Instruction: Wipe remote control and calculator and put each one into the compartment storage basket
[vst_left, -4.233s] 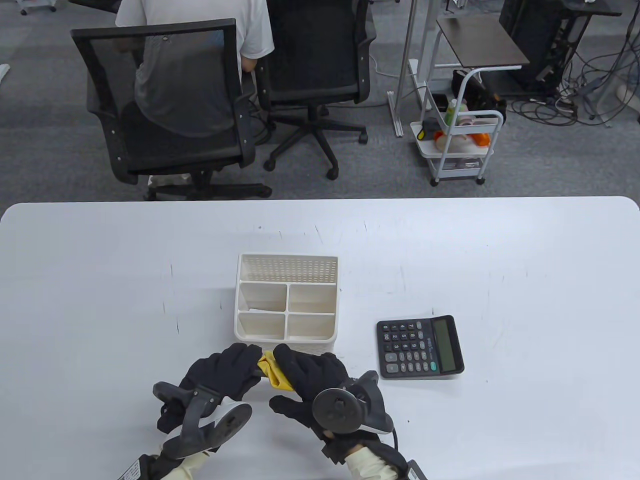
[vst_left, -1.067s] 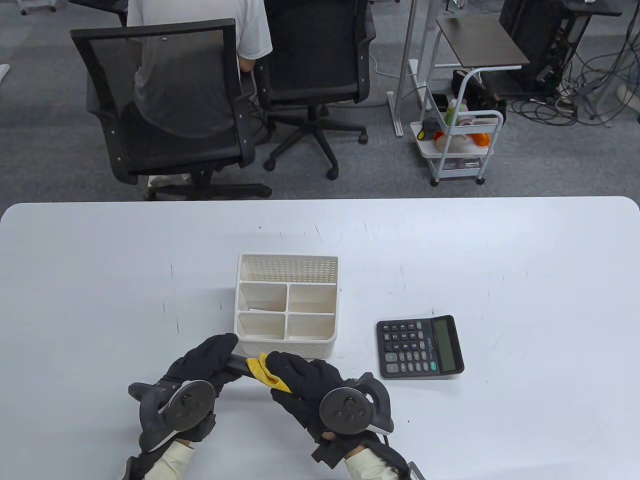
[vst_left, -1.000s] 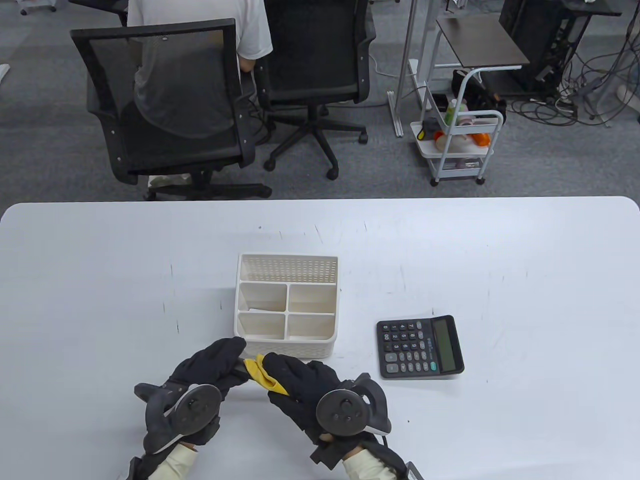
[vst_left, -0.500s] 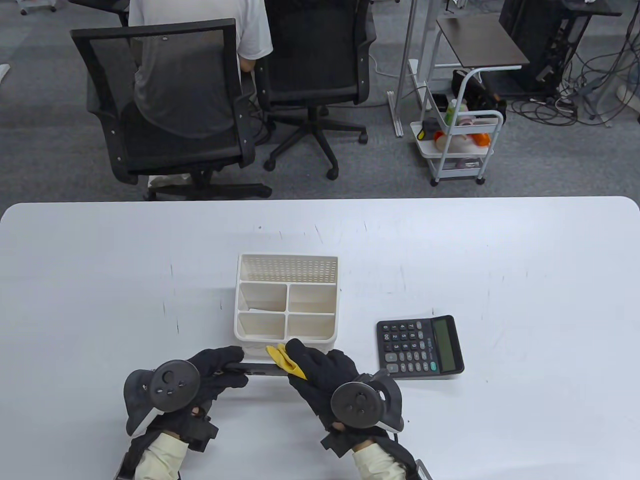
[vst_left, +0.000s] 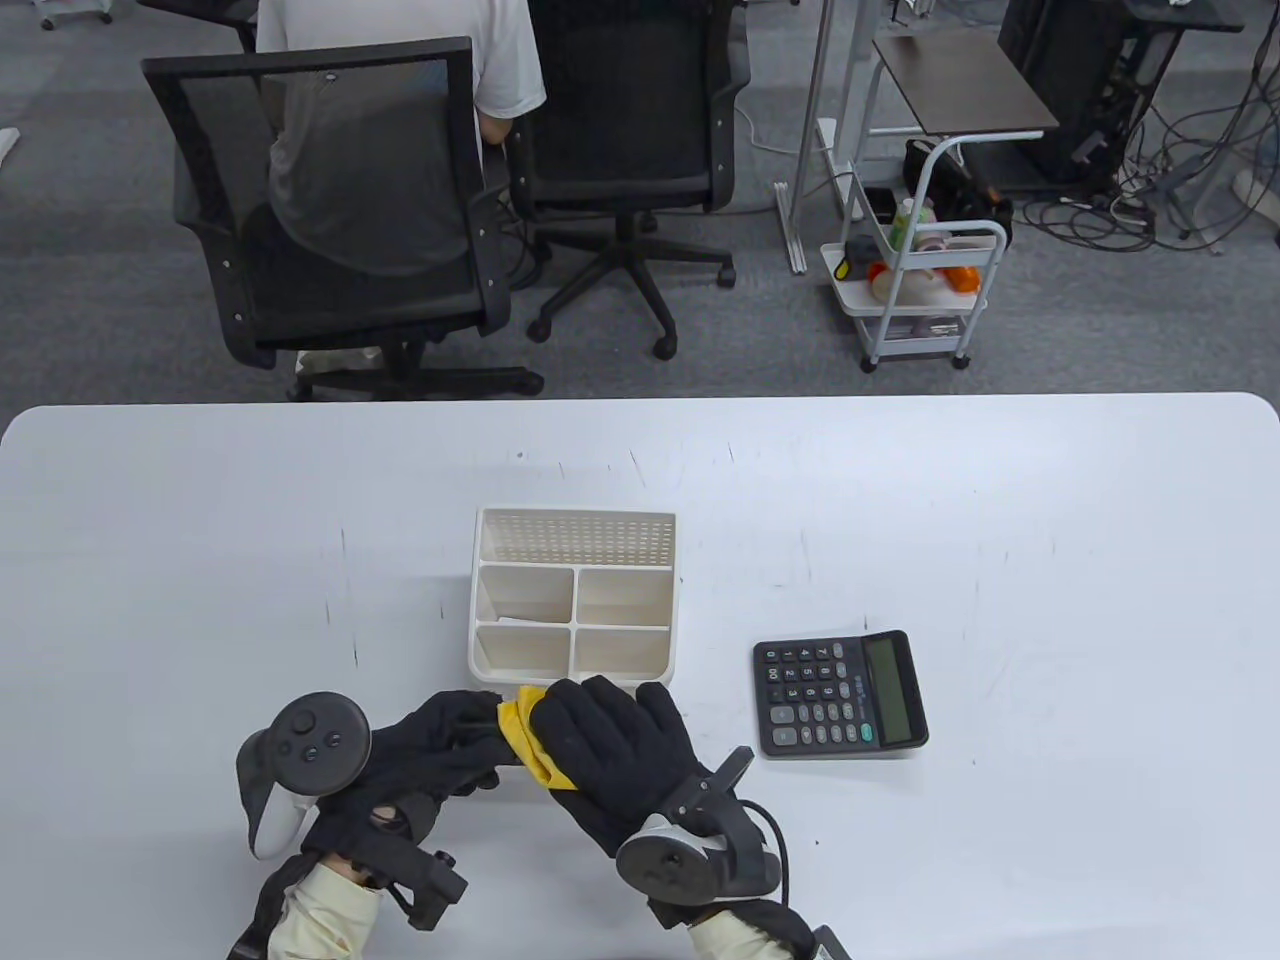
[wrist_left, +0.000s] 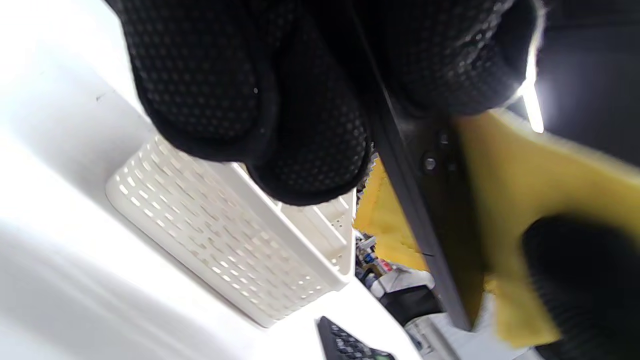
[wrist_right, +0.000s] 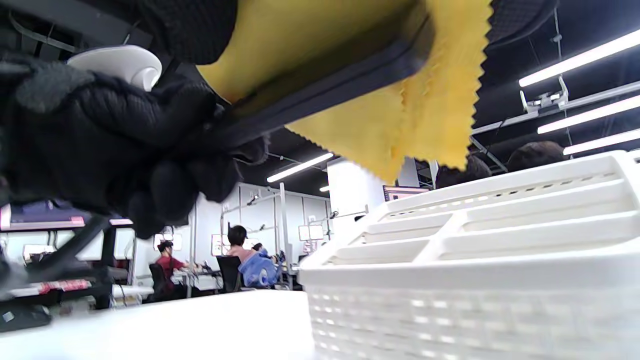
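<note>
My left hand (vst_left: 462, 735) grips one end of the black remote control (wrist_left: 425, 200) just above the table, in front of the basket. A yellow cloth (vst_left: 525, 742) is folded round the remote, and my right hand (vst_left: 600, 725) pinches that cloth from above and below. In the table view the hands and cloth hide nearly all of the remote. In the right wrist view the remote's dark edge (wrist_right: 325, 85) shows inside the cloth (wrist_right: 350, 45). The white compartment storage basket (vst_left: 573, 530) stands just beyond the hands with nothing in its compartments. The black calculator (vst_left: 840, 695) lies flat to the right.
The basket's perforated wall (wrist_left: 225, 225) is close under my left fingers, and its rim (wrist_right: 475, 250) is close to the cloth. A person sits in an office chair (vst_left: 330, 200) beyond the table's far edge. A white cart (vst_left: 920, 290) stands on the floor.
My right hand slid the cloth right along the remote, baring its middle, then back left against my left hand. Both wrists rolled. The calculator and basket have not moved.
</note>
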